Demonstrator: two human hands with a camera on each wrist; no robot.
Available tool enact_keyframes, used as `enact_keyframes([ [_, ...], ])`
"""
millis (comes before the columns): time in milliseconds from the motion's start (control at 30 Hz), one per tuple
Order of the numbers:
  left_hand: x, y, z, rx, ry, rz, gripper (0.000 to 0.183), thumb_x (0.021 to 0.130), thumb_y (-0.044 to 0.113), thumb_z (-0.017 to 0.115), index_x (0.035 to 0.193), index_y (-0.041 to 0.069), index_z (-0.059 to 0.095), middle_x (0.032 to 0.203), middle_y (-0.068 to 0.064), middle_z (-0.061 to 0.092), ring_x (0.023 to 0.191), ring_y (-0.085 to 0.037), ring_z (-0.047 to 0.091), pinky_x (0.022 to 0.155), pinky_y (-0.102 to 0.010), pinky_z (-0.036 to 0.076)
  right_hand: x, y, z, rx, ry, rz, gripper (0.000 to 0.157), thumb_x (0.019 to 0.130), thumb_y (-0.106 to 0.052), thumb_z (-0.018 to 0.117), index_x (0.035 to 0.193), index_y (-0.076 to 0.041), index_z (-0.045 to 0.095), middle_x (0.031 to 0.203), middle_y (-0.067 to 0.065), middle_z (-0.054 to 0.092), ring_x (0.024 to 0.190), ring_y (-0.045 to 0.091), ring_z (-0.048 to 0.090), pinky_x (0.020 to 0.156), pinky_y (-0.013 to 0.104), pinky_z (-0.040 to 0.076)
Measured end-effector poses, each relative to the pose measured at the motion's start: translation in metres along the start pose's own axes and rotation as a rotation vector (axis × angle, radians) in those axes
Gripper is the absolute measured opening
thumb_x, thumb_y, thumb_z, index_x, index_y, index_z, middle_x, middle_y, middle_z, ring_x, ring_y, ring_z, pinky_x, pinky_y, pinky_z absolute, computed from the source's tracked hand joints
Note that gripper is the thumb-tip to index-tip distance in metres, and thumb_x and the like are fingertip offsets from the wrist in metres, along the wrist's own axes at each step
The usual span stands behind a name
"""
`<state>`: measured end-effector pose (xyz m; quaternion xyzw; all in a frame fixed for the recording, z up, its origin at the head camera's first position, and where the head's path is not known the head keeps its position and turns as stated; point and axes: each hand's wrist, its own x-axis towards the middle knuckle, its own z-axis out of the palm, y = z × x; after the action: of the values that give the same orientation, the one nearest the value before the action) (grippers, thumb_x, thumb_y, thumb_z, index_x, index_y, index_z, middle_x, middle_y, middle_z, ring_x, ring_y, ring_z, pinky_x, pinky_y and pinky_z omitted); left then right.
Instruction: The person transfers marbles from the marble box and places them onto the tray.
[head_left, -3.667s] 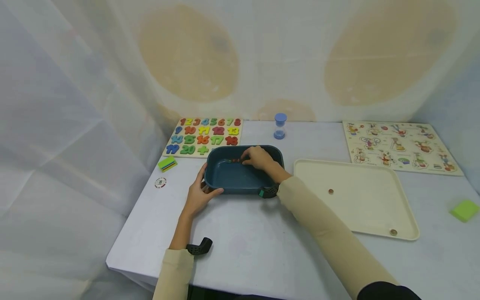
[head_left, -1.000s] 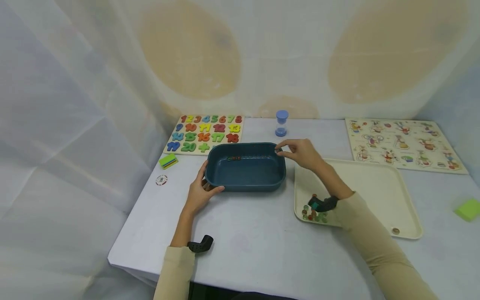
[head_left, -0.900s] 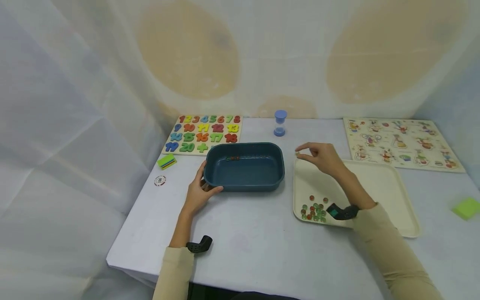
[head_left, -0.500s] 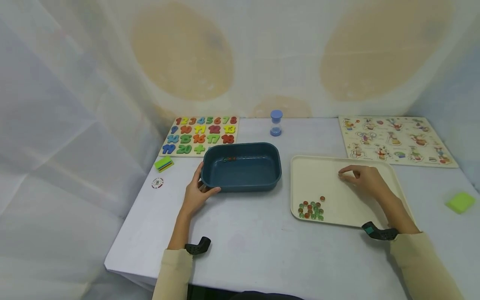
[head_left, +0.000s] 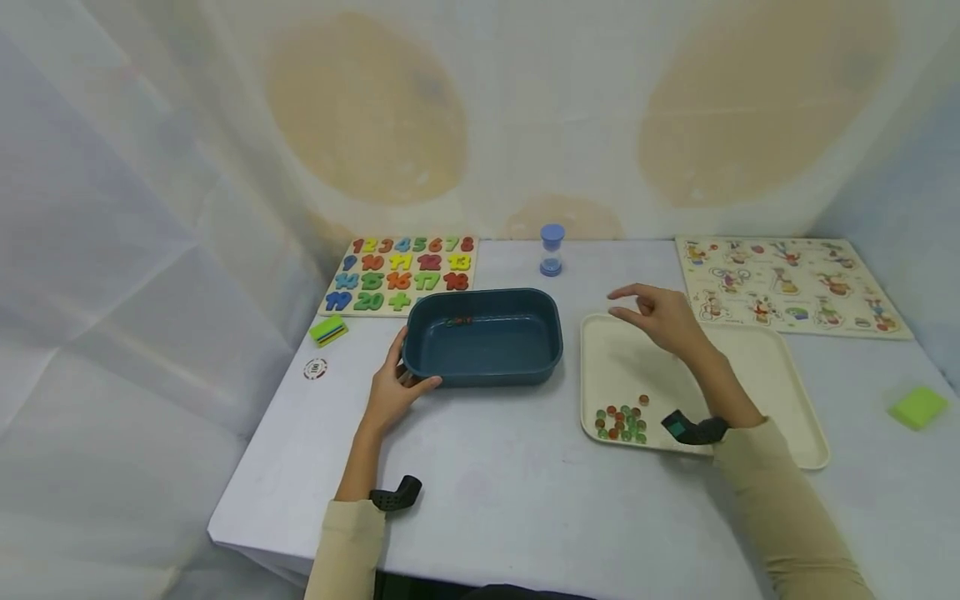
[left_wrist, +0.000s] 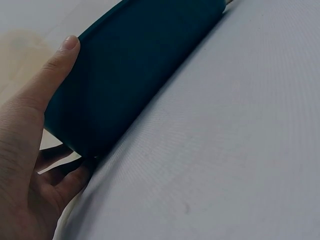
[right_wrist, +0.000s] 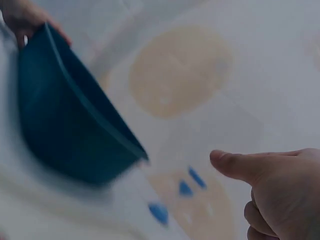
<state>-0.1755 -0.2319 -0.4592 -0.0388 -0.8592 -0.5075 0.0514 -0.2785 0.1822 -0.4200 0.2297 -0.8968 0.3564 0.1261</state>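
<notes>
My left hand (head_left: pixel 390 392) holds the near left corner of a dark teal tub (head_left: pixel 483 379). In the left wrist view its thumb (left_wrist: pixel 55 70) lies along the tub's wall and its other fingers bend in at the lower edge. A few small red and green marbles (head_left: pixel 460 321) lie inside the tub, toward the back. Over the far left part of a cream tray (head_left: pixel 780 375) hovers my right hand (head_left: pixel 663 321), thumb and forefinger apart with nothing visible between them. Several red and green marbles (head_left: pixel 622 423) sit in the tray's near left corner.
Behind the tub lies a number puzzle board (head_left: pixel 401 271); a picture puzzle board (head_left: pixel 791 287) is at the back right. A blue sand timer (head_left: pixel 552 250) stands between them. Stacked coloured blocks (head_left: pixel 328 331) and a round chip (head_left: pixel 315 368) lie left, a green block (head_left: pixel 918 407) far right.
My right hand left the tub with a small thing pinched, crossed right over the tray, then swung back left with its fingertips apart. The left hand has stayed on the tub.
</notes>
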Motion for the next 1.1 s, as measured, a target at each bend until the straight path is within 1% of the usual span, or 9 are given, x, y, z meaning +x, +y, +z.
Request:
enact_keyframes([
  [100,0.002,-0.007,0.0,-0.009,-0.004,0.003,0.094,0.073,0.029,0.074,0.145,0.023,0.013,0.146,-0.012,0.023,0.119,-0.039,0.043,0.09,-0.045,0.045,0.034,-0.031,0.025,0.075,-0.004,-0.108,0.024,0.08,-0.028,0.067,0.1,-0.015,0.068,0.048,-0.003,0.031,0.043,0.011,0.026,0.041,0.025,0.023],
  [233,0.007,-0.025,0.002,-0.01,0.001,-0.009,0.096,0.071,0.034,0.075,0.144,0.031,0.013,0.147,-0.007,0.022,0.12,-0.036,0.043,0.09,-0.043,0.045,0.072,-0.063,0.069,0.13,-0.089,-0.18,0.024,0.081,-0.026,0.067,0.101,-0.013,0.068,0.048,-0.003,0.029,0.044,0.012,0.023,0.042,0.025,0.022],
  [333,0.01,-0.035,0.004,-0.009,0.004,-0.009,0.095,0.07,0.038,0.075,0.142,0.037,0.013,0.146,-0.004,0.024,0.12,-0.033,0.044,0.09,-0.04,0.046,0.091,-0.078,0.101,0.138,-0.183,-0.167,0.027,0.082,-0.026,0.065,0.104,-0.012,0.067,0.048,-0.003,0.028,0.044,0.012,0.023,0.043,0.025,0.023],
  [567,0.01,-0.035,0.006,-0.016,0.021,0.001,0.095,0.069,0.041,0.075,0.142,0.038,0.014,0.146,-0.002,0.025,0.12,-0.033,0.044,0.089,-0.04,0.046,0.109,-0.086,0.154,0.086,-0.377,-0.098,0.028,0.082,-0.022,0.066,0.108,-0.012,0.066,0.049,0.0,0.037,0.044,0.012,0.028,0.045,0.024,0.025],
  [667,0.009,-0.034,0.005,-0.022,0.02,0.001,0.095,0.069,0.04,0.075,0.142,0.038,0.014,0.145,-0.003,0.026,0.12,-0.033,0.044,0.089,-0.039,0.047,0.111,-0.084,0.168,0.04,-0.433,-0.067,0.026,0.082,-0.023,0.065,0.107,-0.015,0.066,0.059,0.002,0.05,0.05,0.012,0.036,0.047,0.023,0.03],
  [767,0.009,-0.034,0.005,-0.033,0.012,0.002,0.095,0.069,0.04,0.075,0.143,0.037,0.014,0.145,-0.002,0.026,0.12,-0.031,0.044,0.089,-0.038,0.047,0.11,-0.083,0.177,0.0,-0.472,-0.041,0.025,0.082,-0.024,0.066,0.106,-0.017,0.067,0.083,0.002,0.064,0.064,0.012,0.05,0.057,0.024,0.041],
  [867,0.01,-0.033,0.006,-0.041,0.004,0.005,0.096,0.069,0.04,0.075,0.143,0.036,0.014,0.145,0.0,0.026,0.12,-0.03,0.044,0.09,-0.037,0.047,0.109,-0.082,0.182,-0.035,-0.498,-0.024,0.025,0.081,-0.025,0.066,0.105,-0.017,0.068,0.102,0.001,0.065,0.081,0.013,0.058,0.069,0.028,0.048],
  [1000,0.009,-0.029,0.004,-0.045,-0.001,0.006,0.096,0.07,0.038,0.075,0.144,0.032,0.014,0.145,-0.004,0.026,0.121,-0.032,0.043,0.09,-0.039,0.046,0.108,-0.079,0.185,-0.061,-0.505,-0.019,0.022,0.081,-0.025,0.067,0.102,-0.016,0.069,0.103,0.001,0.066,0.076,0.012,0.059,0.065,0.026,0.047],
  [1100,0.009,-0.03,0.004,-0.044,-0.001,-0.003,0.095,0.07,0.036,0.075,0.143,0.034,0.014,0.146,-0.005,0.026,0.121,-0.033,0.043,0.091,-0.04,0.046,0.108,-0.08,0.181,-0.057,-0.497,-0.045,0.021,0.081,-0.025,0.066,0.1,-0.016,0.07,0.101,0.0,0.067,0.07,0.009,0.056,0.061,0.023,0.044],
])
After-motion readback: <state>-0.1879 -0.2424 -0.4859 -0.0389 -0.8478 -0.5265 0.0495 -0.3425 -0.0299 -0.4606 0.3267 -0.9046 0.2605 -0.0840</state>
